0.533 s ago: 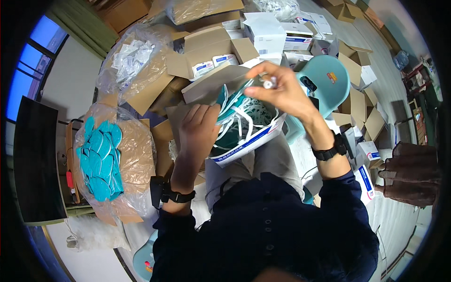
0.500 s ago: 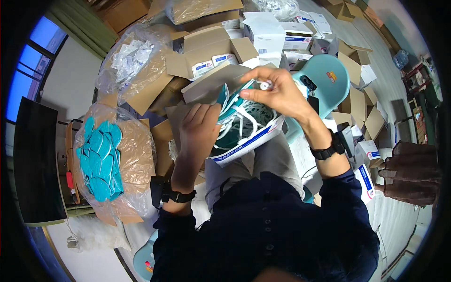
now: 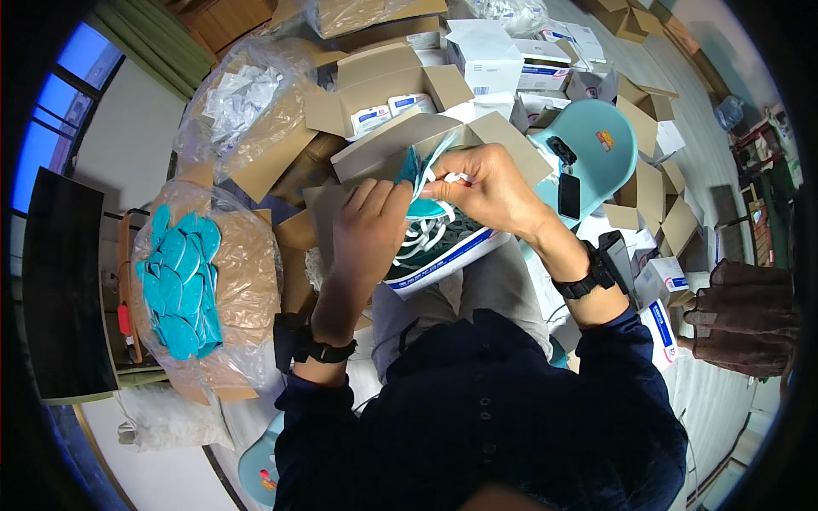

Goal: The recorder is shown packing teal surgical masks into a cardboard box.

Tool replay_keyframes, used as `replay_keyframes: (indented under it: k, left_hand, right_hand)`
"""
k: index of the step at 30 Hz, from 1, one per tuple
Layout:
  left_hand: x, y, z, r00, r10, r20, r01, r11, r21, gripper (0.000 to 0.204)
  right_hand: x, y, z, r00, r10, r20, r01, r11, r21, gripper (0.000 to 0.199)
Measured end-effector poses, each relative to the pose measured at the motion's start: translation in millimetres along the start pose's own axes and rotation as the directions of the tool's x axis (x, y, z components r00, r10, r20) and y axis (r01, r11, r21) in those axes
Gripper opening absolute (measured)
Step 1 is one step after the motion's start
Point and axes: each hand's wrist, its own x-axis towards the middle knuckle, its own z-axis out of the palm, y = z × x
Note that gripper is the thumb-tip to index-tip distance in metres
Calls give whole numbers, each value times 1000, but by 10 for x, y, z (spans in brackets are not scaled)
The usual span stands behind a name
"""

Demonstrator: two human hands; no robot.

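Above the open white-and-blue carton (image 3: 443, 271) on my lap, my left hand (image 3: 371, 223) is closed on a teal flat piece with white straps (image 3: 409, 170). Its fingers are curled around the near side. My right hand (image 3: 486, 183) pinches the white strap or edge of the same piece. Part of the piece stands up between both hands, and the fingers hide the rest. Inside the carton lies dark green material with tangled white straps (image 3: 426, 235). What kind of article this is cannot be made out.
To the left, a clear plastic bag in a box holds a pile of teal rounded pieces (image 3: 181, 285). Ahead stand open brown cartons (image 3: 383, 72) and white boxes (image 3: 484, 55). A light-blue stool (image 3: 601, 128) at right carries a black phone (image 3: 569, 196).
My right hand has come down and closer to my left hand, from holding a strap up high to pinching at the teal piece. The view has shifted slightly.
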Motion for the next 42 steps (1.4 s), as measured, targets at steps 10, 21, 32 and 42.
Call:
replay_keyframes:
  k: [10, 21, 32, 42]
  left_hand:
    - [-136, 82, -231, 984, -76, -164, 56, 991, -121, 30]
    - [-19, -70, -1, 982, -142, -121, 141, 990, -19, 32]
    - [-77, -51, -72, 971, -213, 104, 230, 956, -181, 31]
    - [-6, 1, -38, 960, -183, 211, 268, 815, -514, 15]
  right_hand:
    - [205, 968, -537, 893, 198, -405, -276, 950, -144, 27]
    - [-50, -11, 67, 959, 188, -213, -74, 889, 451, 20]
    - [-67, -101, -93, 1000, -11, -26, 11, 1000, -1, 15]
    - [2, 217, 20, 989, 55, 141, -148, 548, 823, 22]
